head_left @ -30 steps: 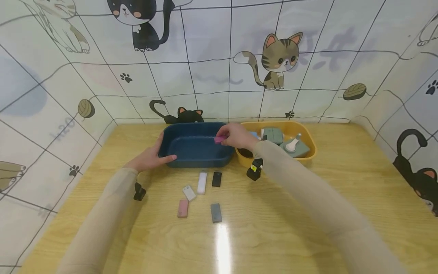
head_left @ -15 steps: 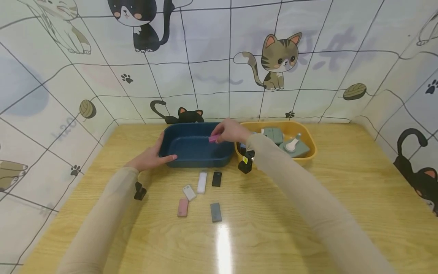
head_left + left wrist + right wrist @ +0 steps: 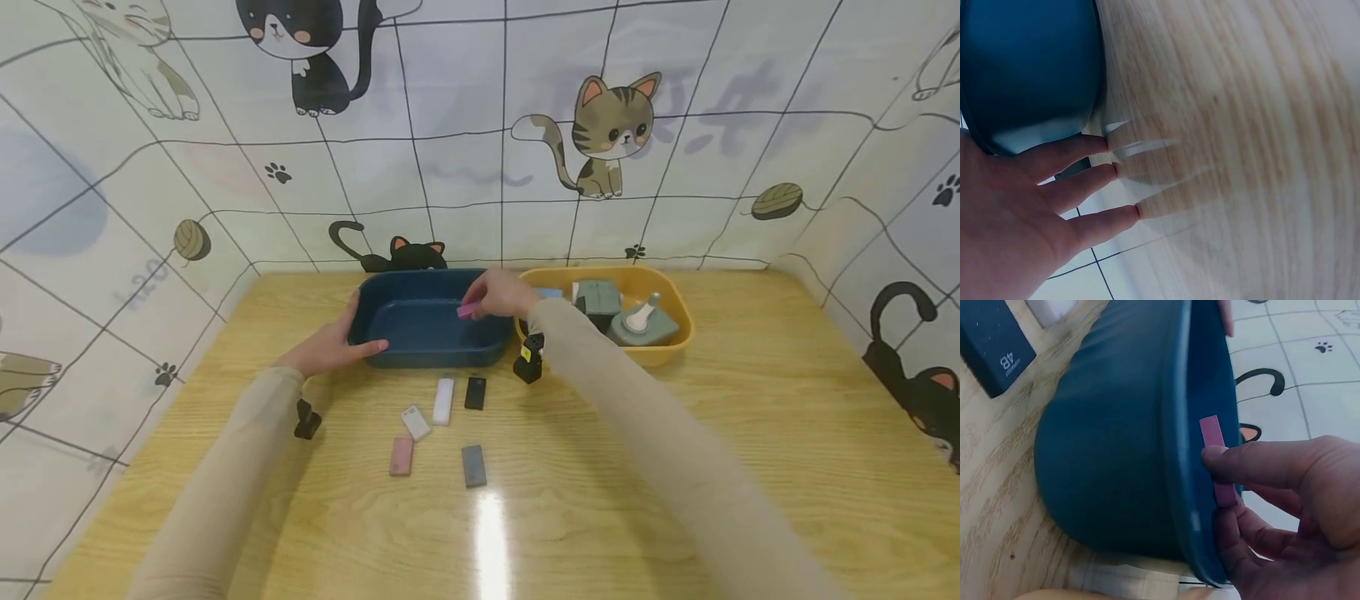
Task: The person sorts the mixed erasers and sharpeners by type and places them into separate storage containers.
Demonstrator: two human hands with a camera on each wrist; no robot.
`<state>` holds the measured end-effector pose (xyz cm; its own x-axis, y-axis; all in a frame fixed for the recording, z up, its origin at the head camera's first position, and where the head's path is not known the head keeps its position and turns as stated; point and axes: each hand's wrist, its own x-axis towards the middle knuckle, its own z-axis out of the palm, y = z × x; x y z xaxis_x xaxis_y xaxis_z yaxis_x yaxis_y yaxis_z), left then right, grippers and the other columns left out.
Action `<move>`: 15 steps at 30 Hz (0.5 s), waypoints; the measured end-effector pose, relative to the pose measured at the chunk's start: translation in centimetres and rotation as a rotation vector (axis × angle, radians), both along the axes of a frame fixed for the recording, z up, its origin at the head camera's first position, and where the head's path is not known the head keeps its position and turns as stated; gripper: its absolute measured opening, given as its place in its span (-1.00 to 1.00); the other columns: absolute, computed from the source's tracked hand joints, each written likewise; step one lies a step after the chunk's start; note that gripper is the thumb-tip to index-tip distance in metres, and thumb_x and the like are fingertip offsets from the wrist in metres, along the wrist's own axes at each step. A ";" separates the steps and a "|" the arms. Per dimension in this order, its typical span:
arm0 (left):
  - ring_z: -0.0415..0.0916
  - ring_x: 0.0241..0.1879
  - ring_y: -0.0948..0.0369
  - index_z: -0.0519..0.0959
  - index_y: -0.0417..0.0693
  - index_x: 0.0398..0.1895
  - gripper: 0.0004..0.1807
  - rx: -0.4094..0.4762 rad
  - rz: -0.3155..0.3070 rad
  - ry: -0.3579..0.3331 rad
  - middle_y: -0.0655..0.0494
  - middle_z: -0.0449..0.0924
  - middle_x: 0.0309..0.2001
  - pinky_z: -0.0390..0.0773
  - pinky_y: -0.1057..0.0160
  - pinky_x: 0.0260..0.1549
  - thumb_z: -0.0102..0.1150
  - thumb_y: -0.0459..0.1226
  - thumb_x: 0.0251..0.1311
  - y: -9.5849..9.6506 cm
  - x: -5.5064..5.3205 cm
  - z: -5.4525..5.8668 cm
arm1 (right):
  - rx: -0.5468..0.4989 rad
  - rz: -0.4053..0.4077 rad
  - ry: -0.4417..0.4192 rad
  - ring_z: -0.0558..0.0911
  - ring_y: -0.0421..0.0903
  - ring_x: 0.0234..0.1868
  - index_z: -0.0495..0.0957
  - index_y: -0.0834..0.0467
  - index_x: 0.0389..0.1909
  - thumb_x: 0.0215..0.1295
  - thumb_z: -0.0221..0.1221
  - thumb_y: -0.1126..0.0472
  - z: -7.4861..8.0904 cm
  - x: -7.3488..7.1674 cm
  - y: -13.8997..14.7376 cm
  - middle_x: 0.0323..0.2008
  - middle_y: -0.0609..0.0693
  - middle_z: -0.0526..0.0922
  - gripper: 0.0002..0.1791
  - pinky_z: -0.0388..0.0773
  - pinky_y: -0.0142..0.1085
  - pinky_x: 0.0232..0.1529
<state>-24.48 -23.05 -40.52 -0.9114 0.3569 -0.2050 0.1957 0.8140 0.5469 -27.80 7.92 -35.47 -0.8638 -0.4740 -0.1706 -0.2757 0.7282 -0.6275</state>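
Your right hand (image 3: pixel 1329 494) pinches an oblong pink block (image 3: pixel 1211 431) at the open mouth of a blue bin (image 3: pixel 1107 450). Beside the bin, on the wood-grain table (image 3: pixel 997 487), lie a black block (image 3: pixel 988 340) marked 4B and a partly cropped white object (image 3: pixel 1054 309). A paw print (image 3: pixel 1324 347) marks the wall (image 3: pixel 1282 353).

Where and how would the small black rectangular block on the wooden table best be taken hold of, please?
Pinch the black rectangular block by the middle of its long sides, probably best from above and the near side: it lies flat, with a gap to the white oblong block beside it, and the dark blue oblong bin stands just beyond its far end.
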 end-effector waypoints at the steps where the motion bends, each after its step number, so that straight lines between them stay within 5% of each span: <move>1: -0.05 0.38 -0.30 -0.58 0.03 0.49 0.21 0.002 0.000 0.000 -0.36 -0.27 0.48 0.06 -0.21 0.29 0.08 0.26 0.20 0.0 0.0 0.0 | 0.010 -0.008 -0.003 0.58 0.00 -0.10 0.65 0.26 -0.01 0.19 0.27 0.39 -0.1 -0.1 -0.2 -0.09 0.13 0.67 -0.68 0.49 -0.19 0.00; 15: -0.06 0.39 -0.29 -0.57 0.04 0.50 0.22 0.013 0.001 0.006 -0.35 -0.28 0.48 0.05 -0.20 0.29 0.09 0.26 0.20 -0.3 -0.2 -0.2 | 0.070 0.021 -0.004 0.58 -0.02 -0.11 0.69 0.24 -0.07 0.15 0.29 0.38 -0.8 0.0 -2.2 -0.14 0.09 0.69 -0.71 0.49 -0.24 -0.04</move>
<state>-24.63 -23.30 -40.69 -0.9130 0.3582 -0.1953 0.1976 0.8071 0.5563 -27.83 5.67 -36.24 -0.8532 -0.4786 -0.2073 -0.2888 0.7645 -0.5763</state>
